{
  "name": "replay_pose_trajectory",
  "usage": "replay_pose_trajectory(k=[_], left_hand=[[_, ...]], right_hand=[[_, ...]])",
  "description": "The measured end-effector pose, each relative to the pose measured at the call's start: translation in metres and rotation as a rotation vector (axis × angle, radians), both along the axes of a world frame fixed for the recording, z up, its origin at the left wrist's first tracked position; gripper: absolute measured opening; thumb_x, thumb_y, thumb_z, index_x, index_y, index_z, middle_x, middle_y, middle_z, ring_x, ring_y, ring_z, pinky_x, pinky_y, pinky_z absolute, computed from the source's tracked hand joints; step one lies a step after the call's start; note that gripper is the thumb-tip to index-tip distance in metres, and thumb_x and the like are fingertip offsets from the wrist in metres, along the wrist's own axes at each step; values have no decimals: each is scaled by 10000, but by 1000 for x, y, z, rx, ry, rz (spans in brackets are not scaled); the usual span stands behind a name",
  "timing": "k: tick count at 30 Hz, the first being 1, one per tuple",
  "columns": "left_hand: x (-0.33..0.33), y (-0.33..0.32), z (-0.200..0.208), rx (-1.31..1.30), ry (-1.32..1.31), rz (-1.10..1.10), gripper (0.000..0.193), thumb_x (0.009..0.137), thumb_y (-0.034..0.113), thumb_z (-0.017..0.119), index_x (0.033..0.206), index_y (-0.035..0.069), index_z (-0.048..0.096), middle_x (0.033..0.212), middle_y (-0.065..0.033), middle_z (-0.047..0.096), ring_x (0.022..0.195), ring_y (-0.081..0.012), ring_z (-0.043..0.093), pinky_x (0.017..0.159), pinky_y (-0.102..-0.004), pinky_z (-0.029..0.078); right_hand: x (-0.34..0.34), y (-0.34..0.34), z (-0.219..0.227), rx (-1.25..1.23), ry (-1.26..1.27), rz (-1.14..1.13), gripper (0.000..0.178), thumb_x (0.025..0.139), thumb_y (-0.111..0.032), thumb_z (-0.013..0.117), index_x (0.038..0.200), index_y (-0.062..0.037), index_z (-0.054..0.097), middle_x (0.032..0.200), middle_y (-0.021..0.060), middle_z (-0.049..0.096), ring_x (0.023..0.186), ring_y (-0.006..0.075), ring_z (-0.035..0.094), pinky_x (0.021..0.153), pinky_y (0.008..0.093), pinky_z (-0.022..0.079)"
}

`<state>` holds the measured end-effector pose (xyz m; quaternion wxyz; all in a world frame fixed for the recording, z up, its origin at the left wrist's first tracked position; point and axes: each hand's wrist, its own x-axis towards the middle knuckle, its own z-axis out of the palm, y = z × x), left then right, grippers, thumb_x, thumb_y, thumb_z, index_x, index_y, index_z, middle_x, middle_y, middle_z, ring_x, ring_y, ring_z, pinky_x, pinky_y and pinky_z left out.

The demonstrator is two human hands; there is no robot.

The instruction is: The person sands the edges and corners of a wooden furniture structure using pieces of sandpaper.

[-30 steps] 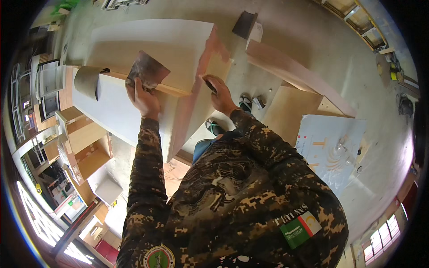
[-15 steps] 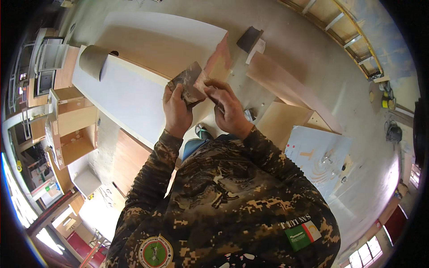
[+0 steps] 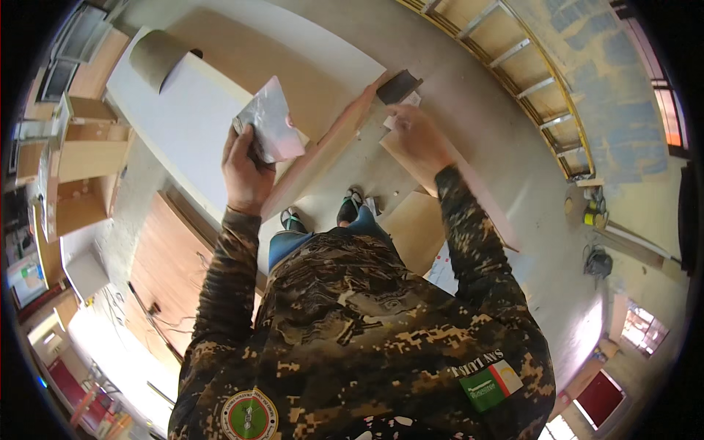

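My left hand is closed on a bent, worn sheet of sandpaper, thumb on its near face. The sheet looks grey and shiny in the light, with a pinkish edge, and is held above the white panel. My right hand is out to the right, apart from the sheet and over a long wooden board. Motion smears its fingers, so whether they hold anything cannot be made out. Just beyond it lie a dark sheet and a whitish piece of paper.
A large white panel stretches ahead on the left, with a curved grey-brown piece on it. Wooden cabinets stand at the left. A yellow ladder lies at the far right. A wooden panel is at the near left.
My hands, together on the sheet before, have parted. The left has moved left with the sheet, while the right has reached out to the right. The view has shifted too.
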<state>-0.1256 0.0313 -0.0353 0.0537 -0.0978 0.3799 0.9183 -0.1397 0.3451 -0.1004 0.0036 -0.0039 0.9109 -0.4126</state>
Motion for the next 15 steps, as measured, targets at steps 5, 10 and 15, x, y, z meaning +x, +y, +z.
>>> replay_pose_trajectory(k=[5,10,15], left_hand=[[6,-41,-34,32,12,36,345,1008,120,431,1321,-20,469,1217,-126,604,1114,-229,616,970,-361,509],[28,-45,-31,-4,-92,56,362,1007,121,428,1341,-12,470,1214,-132,609,1106,-253,625,937,-372,531],[33,-2,-27,-6,-240,49,329,1006,145,438,1301,15,502,1164,-108,627,1002,-213,657,772,-340,597]], right_hand=[[-94,57,4,172,31,98,380,913,-249,653,1189,8,611,1026,153,677,951,267,648,867,355,490],[-135,58,25,67,-343,88,411,887,-290,703,1164,0,617,945,117,681,846,157,662,651,293,523],[-99,10,50,-686,-402,70,359,946,-238,633,1193,20,588,896,107,661,705,152,643,504,287,500]])
